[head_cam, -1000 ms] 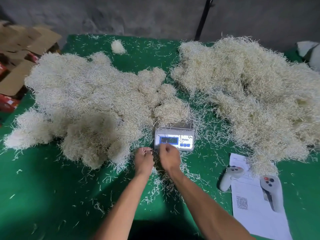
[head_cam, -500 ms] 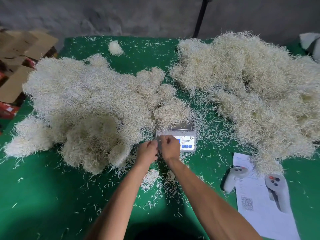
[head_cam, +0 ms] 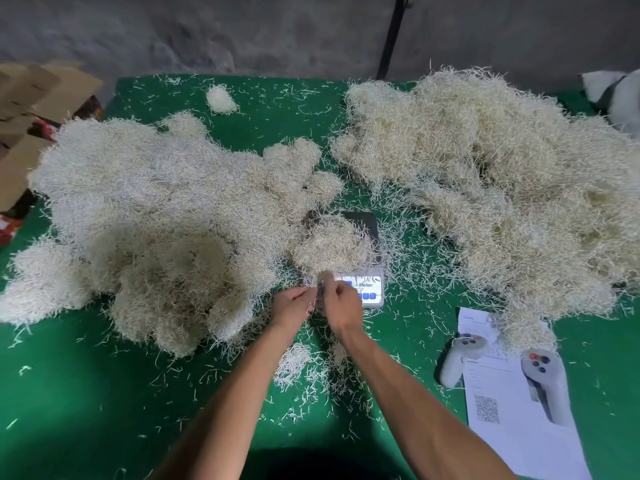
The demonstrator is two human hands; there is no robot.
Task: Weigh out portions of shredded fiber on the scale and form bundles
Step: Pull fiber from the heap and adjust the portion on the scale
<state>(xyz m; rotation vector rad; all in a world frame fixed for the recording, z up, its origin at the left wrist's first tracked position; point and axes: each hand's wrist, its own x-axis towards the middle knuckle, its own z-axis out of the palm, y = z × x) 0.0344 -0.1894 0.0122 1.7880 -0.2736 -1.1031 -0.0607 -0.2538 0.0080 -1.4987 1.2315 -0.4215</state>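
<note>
The scale (head_cam: 360,271) sits mid-worktop (head_cam: 86,393), and a portion (head_cam: 329,247) of shredded fiber lies heaped on its dark pan, covering most of it and spilling past the pan's left edge. Just in front of the scale both hands meet. The left hand (head_cam: 292,308) has its fingers curled, and the right hand (head_cam: 341,301), overlapping the scale's display, is curled too; between them they pinch something small and thin with a few fiber strands, though what it is stays too blurred to tell.

Left of the scale spreads a broad fiber pile (head_cam: 156,220), its near edge touching the portion on the pan. Right of the scale lies a second, taller pile (head_cam: 502,174), apart from the pan, with loose strands strewn between. A small tuft (head_cam: 221,99) sits alone well behind the scale, to the left. In front of the scale, between the forearms, is a small clump (head_cam: 294,362) amid scattered strands.

Right of the scale and nearer, two white controllers (head_cam: 460,358) lie on a printed sheet (head_cam: 512,434). Cardboard boxes (head_cam: 31,109) stand beyond the worktop's left edge.
</note>
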